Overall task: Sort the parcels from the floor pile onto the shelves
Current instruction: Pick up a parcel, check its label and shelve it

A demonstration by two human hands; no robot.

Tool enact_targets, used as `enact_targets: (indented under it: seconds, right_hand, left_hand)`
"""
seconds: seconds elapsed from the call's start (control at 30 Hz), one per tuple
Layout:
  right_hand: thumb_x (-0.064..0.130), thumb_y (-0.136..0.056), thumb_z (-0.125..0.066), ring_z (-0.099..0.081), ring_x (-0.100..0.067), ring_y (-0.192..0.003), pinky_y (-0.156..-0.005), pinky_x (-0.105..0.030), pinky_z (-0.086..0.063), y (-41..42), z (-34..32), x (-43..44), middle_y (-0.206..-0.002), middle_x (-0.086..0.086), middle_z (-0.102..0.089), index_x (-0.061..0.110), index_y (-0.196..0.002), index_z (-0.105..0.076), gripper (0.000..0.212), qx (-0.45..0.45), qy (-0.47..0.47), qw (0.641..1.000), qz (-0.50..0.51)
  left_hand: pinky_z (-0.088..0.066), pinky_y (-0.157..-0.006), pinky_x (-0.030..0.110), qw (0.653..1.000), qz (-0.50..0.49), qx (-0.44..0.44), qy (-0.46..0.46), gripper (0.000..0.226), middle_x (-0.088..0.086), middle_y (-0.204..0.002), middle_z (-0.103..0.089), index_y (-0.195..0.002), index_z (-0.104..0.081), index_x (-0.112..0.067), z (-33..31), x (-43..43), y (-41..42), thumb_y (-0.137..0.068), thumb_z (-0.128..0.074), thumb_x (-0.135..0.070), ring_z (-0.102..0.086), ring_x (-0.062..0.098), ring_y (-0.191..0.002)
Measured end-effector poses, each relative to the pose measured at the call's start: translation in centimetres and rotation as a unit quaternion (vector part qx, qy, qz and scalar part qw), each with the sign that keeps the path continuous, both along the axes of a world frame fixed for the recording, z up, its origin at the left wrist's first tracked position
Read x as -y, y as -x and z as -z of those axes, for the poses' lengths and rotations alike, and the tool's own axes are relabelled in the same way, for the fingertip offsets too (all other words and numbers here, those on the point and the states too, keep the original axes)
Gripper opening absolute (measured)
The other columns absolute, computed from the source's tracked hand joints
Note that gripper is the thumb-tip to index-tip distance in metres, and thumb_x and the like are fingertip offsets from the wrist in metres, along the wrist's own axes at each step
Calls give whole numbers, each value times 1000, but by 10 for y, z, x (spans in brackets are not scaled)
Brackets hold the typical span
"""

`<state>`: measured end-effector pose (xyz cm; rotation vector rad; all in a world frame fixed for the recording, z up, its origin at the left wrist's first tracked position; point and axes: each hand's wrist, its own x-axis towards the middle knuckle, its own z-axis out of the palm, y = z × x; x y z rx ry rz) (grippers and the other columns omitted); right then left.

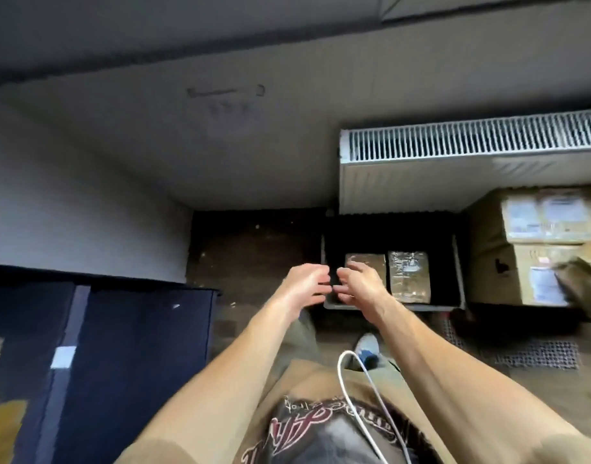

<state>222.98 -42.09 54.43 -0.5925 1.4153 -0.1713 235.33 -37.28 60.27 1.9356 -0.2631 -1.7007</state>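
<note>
Two wrapped parcels (pixel 409 277) inside the dark crate (pixel 421 308)

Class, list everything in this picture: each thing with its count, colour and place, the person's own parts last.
parcels: two, brown, side by side in the crate
crate: one, dark, on the floor below the radiator
radiator: one, white, on the wall at right
cardboard boxes: at least two, brown, labelled, stacked right of the crate
cabinet: one, dark blue, left
grate: one, dark, floor at right
cable: one, white, before the shirt
shoe: one, grey, on the floor
left hand, right hand: above the crate, fingers loosely curled, holding nothing
</note>
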Motion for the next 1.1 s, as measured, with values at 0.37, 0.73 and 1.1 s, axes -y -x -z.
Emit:
enact_targets:
  seconds: [0.37,0.73,1.1]
  right_hand:
    - [13,-102,-58,-68,-24,-91,-77,-35,-56,54,95,44,-113,-14,-69,10,-148,-50,46,-117,-52,970,209]
    - [24,-95,-68,-57,-23,-129,-107,-26,-40,93,331,70,-140,-6,-60,13,-146,-56,53,-147,-77,973,158]
    - [19,-97,-63,-48,-26,-143,-121,-33,-33,120,539,72,-155,-9,-51,15,-160,-36,68,-175,-26,984,21]
  left_hand:
    - [-56,-80,31,969,228,-1,-96,15,9,-110,-67,-94,-63,-19,120,125,19,-106,-55,-22,-66,21,-96]
    - [-61,-82,32,940,291,93,-154,12,4,-106,-72,-95,-66,-21,360,157,43,-104,-59,-26,-71,16,-94]
    - [-47,-78,22,933,276,116,-200,41,-10,-112,-65,-133,-58,-17,597,156,39,-97,-68,-33,-52,-4,-85]
